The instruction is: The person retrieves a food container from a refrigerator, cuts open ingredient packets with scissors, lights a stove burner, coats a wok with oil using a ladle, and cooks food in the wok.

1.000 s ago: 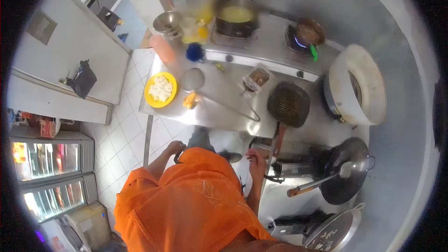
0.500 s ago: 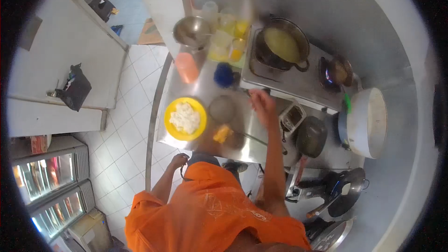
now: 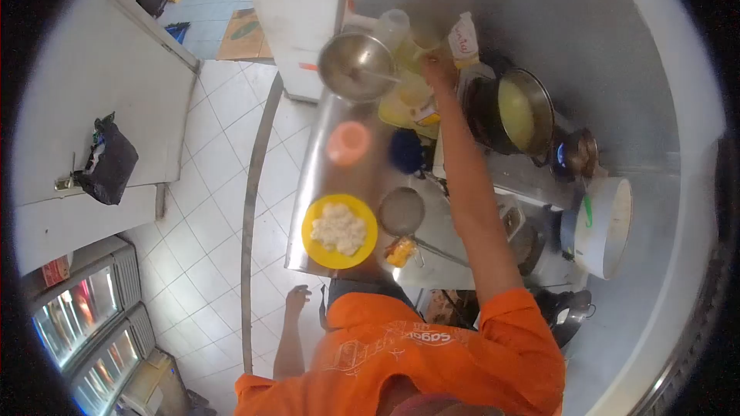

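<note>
My right hand [image 3: 439, 71] reaches to the back of the steel counter, among pale yellowish plastic containers [image 3: 412, 91]. Its fingers are blurred and partly hidden, so any hold is unclear. A steel mixing bowl [image 3: 357, 67] with a pale utensil in it stands to its left, and a white packet with red lettering [image 3: 464, 40] behind it on the right. My left hand [image 3: 298, 297] hangs empty beside the counter's front edge, fingers apart. Near that edge sit a yellow plate [image 3: 310, 253] with a lumpy white mass, a round strainer [image 3: 401, 211] and a small yellow-orange bundle [image 3: 400, 251].
A pink container [image 3: 348, 143] and a dark blue object [image 3: 406, 151] stand mid-counter. At right are a dark pot [image 3: 546, 100] of yellowish liquid, a lit burner [image 3: 563, 156] with a small pan, and a large white pot [image 3: 613, 227]. Two glass-fronted coolers [image 3: 81, 293] stand left.
My right hand has moved from the stove's front edge to the containers at the back. My left hand stays low beside the counter, its fingers now apart. The whole view has shifted.
</note>
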{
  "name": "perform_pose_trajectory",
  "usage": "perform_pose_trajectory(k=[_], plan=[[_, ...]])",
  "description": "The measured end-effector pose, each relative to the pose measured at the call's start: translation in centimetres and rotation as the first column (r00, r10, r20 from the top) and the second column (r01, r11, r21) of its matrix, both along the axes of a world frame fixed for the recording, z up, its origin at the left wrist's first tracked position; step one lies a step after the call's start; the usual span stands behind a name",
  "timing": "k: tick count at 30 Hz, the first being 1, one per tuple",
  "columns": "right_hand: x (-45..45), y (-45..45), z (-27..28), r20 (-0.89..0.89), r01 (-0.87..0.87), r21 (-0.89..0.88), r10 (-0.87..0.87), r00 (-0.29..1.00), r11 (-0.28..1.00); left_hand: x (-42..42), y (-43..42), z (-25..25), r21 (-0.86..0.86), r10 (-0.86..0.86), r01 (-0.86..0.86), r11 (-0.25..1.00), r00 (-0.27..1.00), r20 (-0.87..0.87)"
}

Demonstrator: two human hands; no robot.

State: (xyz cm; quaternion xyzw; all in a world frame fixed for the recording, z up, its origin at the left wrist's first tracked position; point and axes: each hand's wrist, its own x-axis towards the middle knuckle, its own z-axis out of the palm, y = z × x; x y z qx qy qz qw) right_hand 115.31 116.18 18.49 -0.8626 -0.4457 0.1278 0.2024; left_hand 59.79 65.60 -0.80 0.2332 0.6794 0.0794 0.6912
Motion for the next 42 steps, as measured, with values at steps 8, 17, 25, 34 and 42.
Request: perform_pose_trajectory(k=[8,17,25,34,42], plan=[[3.4,6.0,-8.2,-0.17,0.051,0.024,-0.047,0.984,0.998,-1.2,-2.1,-1.7,0.065,0.075,-0.074,0.995,0.997,-0.006],[-0.1,0.6,3.7,-0.273,0.108,0.113,-0.074,0.959,0.988,1.4,4.9,1.7,0.036,0.076,-0.075,0.997,0.997,-0.008],[-3.1,-19.2,14.3,-0.06,-0.081,0.478,0.125,0.99,0.875,2.5,5.5,1.2,-0.013,-0.117,0.116,0.993,0.993,-0.035],[-6.5,-55.6,10.4,-0.312,0.273,0.068,-0.239,0.92,0.96,4.0,4.9,2.1,0.028,-0.359,0.362,0.932,0.931,-0.069],[-14.1,-88.3,0.9,-0.038,0.65,0.048,-0.649,0.76,0.759,9.0,1.0,-0.5,0.287,-0.571,0.583,0.76,0.81,-0.135]])
